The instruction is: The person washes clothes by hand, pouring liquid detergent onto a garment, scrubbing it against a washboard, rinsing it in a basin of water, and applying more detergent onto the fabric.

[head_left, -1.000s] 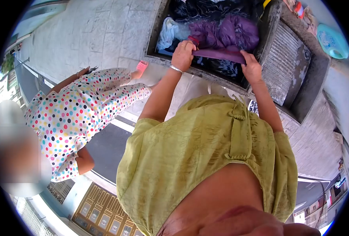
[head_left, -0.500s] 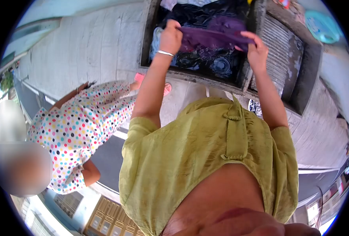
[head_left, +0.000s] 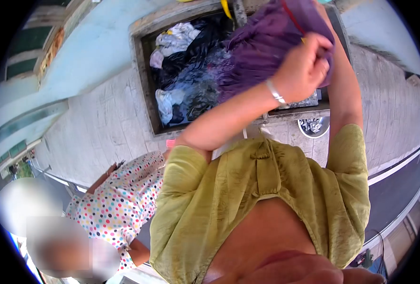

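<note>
A wet purple garment (head_left: 262,47) with a red trim stretches from the water up to the upper right. My left hand (head_left: 304,68), with a silver bracelet at its wrist, is closed round the garment's edge. My right hand (head_left: 320,10) is near the garment's far upper end, mostly hidden by the cloth, so its fingers cannot be made out. The garment's lower left part trails at the water in a stone basin (head_left: 146,85). In that water lie dark clothes (head_left: 184,59), a white patterned cloth (head_left: 177,39) and a light blue cloth (head_left: 166,103).
A metal bowl (head_left: 313,128) with dark and white cloth stands on the paving below the basin. A person in dotted clothes (head_left: 120,203) stands at the lower left. A yellow strip (head_left: 226,8) hangs at the basin's top edge.
The purple garment has been lifted out of the basin and drawn to the right over the ridged side. Both hands have moved right and up with it, and the view has shifted.
</note>
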The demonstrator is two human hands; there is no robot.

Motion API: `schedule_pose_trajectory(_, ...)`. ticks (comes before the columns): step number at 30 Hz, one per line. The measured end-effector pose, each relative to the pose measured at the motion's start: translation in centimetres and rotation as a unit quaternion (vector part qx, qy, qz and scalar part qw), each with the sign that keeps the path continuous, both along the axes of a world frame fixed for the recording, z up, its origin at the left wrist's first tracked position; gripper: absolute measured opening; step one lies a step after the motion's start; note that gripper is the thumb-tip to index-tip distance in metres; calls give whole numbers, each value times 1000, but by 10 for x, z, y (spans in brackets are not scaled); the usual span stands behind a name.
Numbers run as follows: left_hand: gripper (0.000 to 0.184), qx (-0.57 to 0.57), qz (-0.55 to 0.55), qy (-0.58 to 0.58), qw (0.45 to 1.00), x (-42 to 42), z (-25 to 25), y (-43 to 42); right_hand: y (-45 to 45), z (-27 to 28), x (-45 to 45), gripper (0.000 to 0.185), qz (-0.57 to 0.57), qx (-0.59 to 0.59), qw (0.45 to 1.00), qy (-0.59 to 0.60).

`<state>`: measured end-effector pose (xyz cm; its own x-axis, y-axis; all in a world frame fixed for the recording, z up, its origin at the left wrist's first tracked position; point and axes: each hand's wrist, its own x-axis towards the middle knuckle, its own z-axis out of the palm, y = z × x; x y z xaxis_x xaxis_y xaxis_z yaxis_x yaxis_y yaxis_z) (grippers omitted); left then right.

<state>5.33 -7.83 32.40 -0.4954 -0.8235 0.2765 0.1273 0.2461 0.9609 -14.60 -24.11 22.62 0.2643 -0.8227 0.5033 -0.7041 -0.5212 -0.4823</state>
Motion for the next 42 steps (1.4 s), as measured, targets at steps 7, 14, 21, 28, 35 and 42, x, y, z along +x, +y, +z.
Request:
schedule_pose_trajectory(7,44,-74,-132,-359,921,-43,-172,6,94,-150,-95,49,-279,513,742,-330)
schedule_pose_trajectory(14,39,-108,-170,-677,708,-29,-215,-31,180,-148,-52,52,-169,166,960,146)
schedule_pose_trajectory(21,24,-113,-136,-625,761,-13,-189,-29,191,-180,-77,53,-267,406,874,2)
schedule_pose_trajectory(28,24,-79,-133,-606,780,-23,-196,-45,216,-143,-42,41,-121,210,970,-8)
schedule_pose_trajectory(35,65,-30,-147,-746,649,-56,-233,-66,240,-142,-26,37,-54,278,953,111)
schedule_pose_trajectory(42,70,-74,-43,-646,758,-64,-228,-18,152,-167,-61,31,-117,192,974,-31)
